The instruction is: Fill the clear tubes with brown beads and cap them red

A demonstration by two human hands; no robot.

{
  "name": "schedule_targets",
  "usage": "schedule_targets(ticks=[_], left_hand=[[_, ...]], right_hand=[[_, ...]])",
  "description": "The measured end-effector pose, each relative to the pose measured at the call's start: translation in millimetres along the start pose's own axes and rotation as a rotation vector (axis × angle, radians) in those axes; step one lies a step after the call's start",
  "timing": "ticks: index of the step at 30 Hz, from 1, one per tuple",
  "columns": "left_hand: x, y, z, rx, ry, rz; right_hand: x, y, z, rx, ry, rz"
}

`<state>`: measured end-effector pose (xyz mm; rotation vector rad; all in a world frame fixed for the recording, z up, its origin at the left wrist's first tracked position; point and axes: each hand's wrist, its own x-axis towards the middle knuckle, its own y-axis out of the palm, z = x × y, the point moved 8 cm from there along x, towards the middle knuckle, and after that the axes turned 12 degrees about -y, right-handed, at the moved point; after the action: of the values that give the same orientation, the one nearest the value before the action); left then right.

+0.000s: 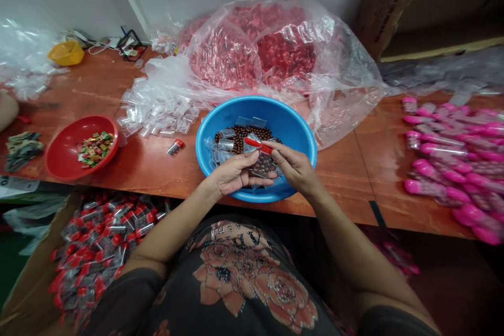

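A blue basin (302, 126) holds brown beads (237, 142) and several clear containers (224, 145). Above its front part, my left hand (237, 173) is closed round a clear container (258, 167) with brown beads inside. My right hand (293, 164) pinches a red cap (255, 143) at the top of that container, its fingers near my left thumb. Whether the cap is fully seated cannot be made out. A small capped container (175, 147) lies on the table left of the basin.
A red bowl (55, 152) of small wrapped pieces and a heap of clear containers (165, 110) are at the left. Behind the basin lies a plastic bag of red parts (271, 47). Pink-capped tubes (452, 152) cover the right side. Red-capped containers (102, 247) fill a box below left.
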<state>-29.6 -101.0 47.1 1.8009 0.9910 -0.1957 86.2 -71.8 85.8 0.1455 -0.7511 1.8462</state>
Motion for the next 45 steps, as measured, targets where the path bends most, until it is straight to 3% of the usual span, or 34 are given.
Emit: schedule_targets(ticks=[7, 12, 15, 20, 28, 32, 39, 45], left_hand=[[1.3, -2.9, -2.4, -0.031, 0.061, -0.063], [5.3, -5.3, -5.6, -0.047, 0.142, -0.105], [7.8, -4.4, -4.5, -0.058, 0.174, -0.109], [7.5, -6.4, -0.9, -0.098, 0.127, -0.142], [2.6, -2.7, -5.3, -0.149, 0.029, -0.078], [4.2, -5.4, -4.4, -0.090, 0.077, -0.136], [4.4, -1.6, -1.0, -0.024, 0.051, -0.009], [6.0, -2.1, -5.7, -0.079, 0.069, -0.121]], right_hand=[[-0.4, -0.4, 0.2, 0.007, 0.001, 0.059], [0.2, 8.9, 12.5, -0.258, -0.167, 0.165], [2.4, 7.8, 21.8, -0.394, -0.272, 0.095], [2.5, 6.2, 24.9, -0.473, -0.317, 0.031], [-6.2, 20.9, 30.9, -0.567, -0.428, 0.135], [-9.9, 27.8, 30.2, -0.572, -0.407, 0.150], [-11.7, 23.9, 28.2, -0.494, -0.375, 0.062], [-10.6, 25.5, 28.7, -0.467, -0.389, 0.060]])
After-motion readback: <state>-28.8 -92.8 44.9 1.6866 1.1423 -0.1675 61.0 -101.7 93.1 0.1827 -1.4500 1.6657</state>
